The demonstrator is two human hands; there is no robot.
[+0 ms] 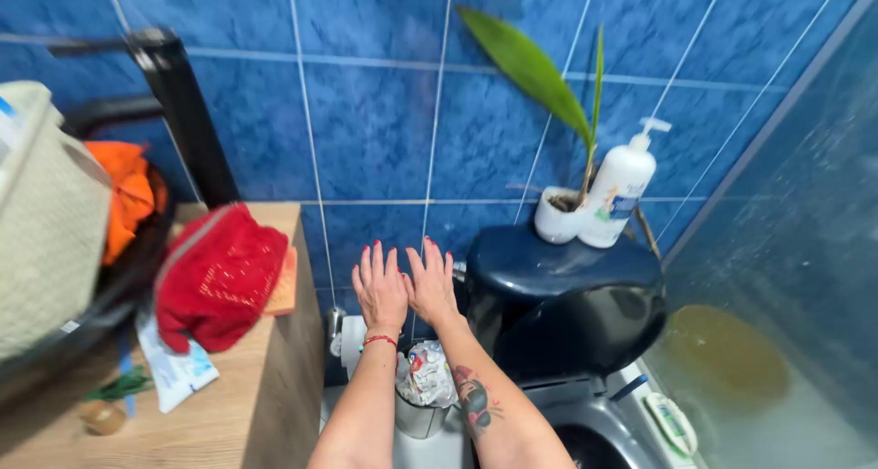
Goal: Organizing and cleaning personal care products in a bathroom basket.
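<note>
My left hand (380,289) and my right hand (432,282) are raised side by side, backs toward me, fingers spread, holding nothing. They hover in front of the blue tiled wall (375,131), between the wooden cabinet (261,387) and the dark blue toilet cistern (558,295). A red bracelet circles the left wrist and a tattoo marks the right forearm. Below my forearms stands a small metal bin (422,405) filled with crumpled paper.
A red pouch (218,277), a white packet (178,373) and an orange cloth (123,195) lie on the cabinet beside a cream basket (46,222). A white pot with a green plant (558,218) and a pump bottle (622,190) stand on the cistern. Glass shower wall (796,250) at right.
</note>
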